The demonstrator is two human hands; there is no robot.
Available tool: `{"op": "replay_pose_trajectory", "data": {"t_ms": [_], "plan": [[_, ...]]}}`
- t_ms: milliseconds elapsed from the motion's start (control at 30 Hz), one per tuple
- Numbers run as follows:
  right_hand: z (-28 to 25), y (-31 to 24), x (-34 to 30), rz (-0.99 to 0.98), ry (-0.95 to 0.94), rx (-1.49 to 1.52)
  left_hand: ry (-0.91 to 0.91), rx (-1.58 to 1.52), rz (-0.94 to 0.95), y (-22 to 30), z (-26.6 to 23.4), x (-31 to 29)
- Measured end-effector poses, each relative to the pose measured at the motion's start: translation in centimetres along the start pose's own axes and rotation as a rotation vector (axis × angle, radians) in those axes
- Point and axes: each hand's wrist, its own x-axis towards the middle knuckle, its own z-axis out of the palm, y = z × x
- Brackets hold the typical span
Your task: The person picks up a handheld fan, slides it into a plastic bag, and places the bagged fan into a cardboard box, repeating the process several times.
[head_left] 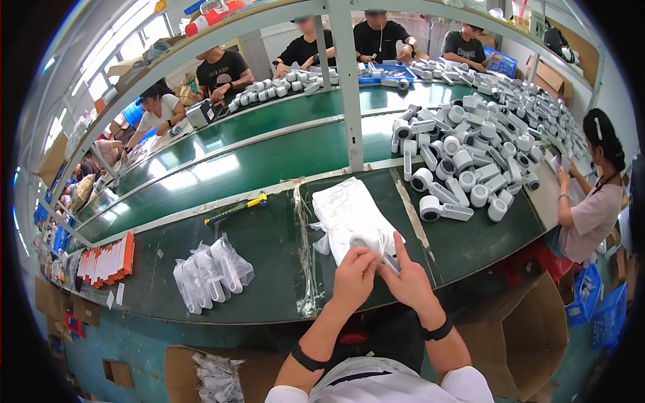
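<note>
Now the white fan (364, 240) sits over the white stack's (345, 205) near end, slanting far-left to near-right: left hand (356, 274) pinched closed by its head, right hand (408, 277) gripping its handle.

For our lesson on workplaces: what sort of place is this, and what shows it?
Probably a factory packing line: a long green belt, a heap of similar white devices, and people along the far side.

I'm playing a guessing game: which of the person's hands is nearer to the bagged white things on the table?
Left. The left hand is to the right of the bagged white things; the right hand is farther right, beyond the left.
</note>
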Motion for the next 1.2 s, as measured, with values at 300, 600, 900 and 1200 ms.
{"op": "replay_pose_trajectory", "data": {"t_ms": [300, 600, 900, 1200], "plan": [[2.2, 4.5, 0.8, 0.019, 0.003, 0.153, -0.274, -0.073, 0.163, 1.0, -0.7, -1.0], [4.0, 1.6, -0.3, 0.087, 0.089, 0.852, 0.050, -0.513, -0.609, -1.6, -2.3, -3.0], [6.1, -1.5, -2.1, 0.054, 0.119, 1.067, 0.044, -1.139, -1.000, -0.7, -1.7, -3.7], [6.6, 1.3, -1.5, -0.129, 0.234, 0.468, 0.025, -1.317, -0.900, -1.0, -6.2, -3.6]]}}
